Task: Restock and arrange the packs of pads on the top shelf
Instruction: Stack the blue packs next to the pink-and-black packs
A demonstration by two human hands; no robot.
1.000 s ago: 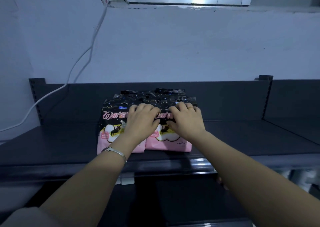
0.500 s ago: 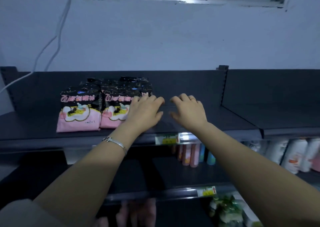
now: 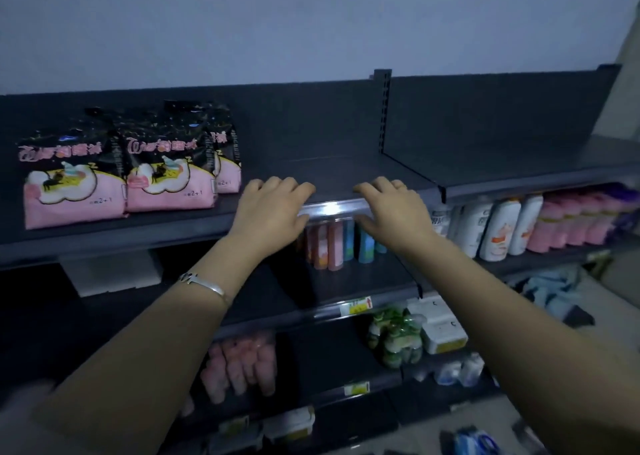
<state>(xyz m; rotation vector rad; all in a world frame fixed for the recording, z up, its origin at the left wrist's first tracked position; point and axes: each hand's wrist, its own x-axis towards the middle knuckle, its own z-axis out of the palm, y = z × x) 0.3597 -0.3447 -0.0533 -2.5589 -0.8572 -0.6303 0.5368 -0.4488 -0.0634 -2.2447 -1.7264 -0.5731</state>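
Packs of pads (image 3: 121,163) stand upright side by side on the top shelf (image 3: 329,170), apart to the left of the left grip (image 3: 273,208), which lies palm-down and released at the shelf's front edge, holding nothing, while the right grip (image 3: 391,208), just to its right, is likewise relaxed and empty.

The one view comes from the head, close in front of the shelf unit, facing forward and slightly down. The top shelf (image 3: 329,170) runs just above mid-frame, and the wall (image 3: 311,21) fills the upper third. Both forearms enter from the bottom corners. The left hand (image 3: 270,212) and right hand (image 3: 391,208) are at the shelf's front edge near centre. The packs (image 3: 121,174) sit toward its left end. Lower shelves (image 3: 346,274) fall away below, blurred toward the corners.
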